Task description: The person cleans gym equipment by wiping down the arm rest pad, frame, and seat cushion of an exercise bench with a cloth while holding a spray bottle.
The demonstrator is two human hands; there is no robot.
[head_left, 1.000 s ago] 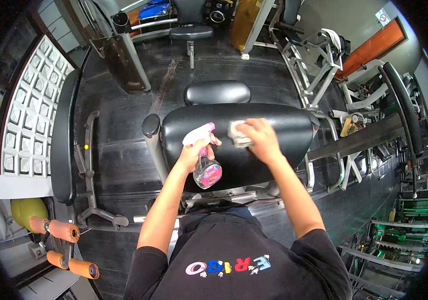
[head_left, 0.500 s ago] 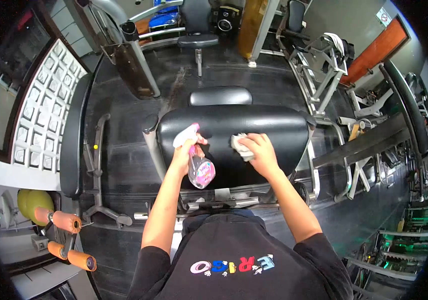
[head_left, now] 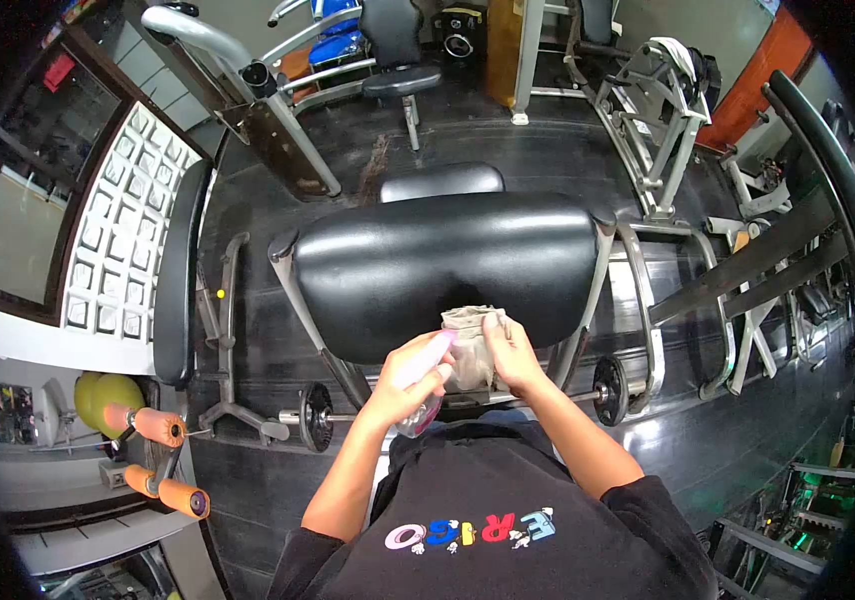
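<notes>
My left hand is wrapped round a spray bottle with a pinkish-white trigger head. Most of the bottle's clear body is hidden by my fingers. The nozzle end lies close against a pale, folded cloth, which my right hand grips by its right side. Both hands are near my chest, over the near edge of a black padded bench. Its upper surface looks glossy.
A smaller black pad stands beyond the bench. Below the bench runs a barbell with weight plates. A long black bench is at left, near orange foam rollers. Metal gym machines stand at right.
Both hands have drawn back from over the bench towards my body. The cloth and the spray bottle have come together, and the cloth is now spread more upright.
</notes>
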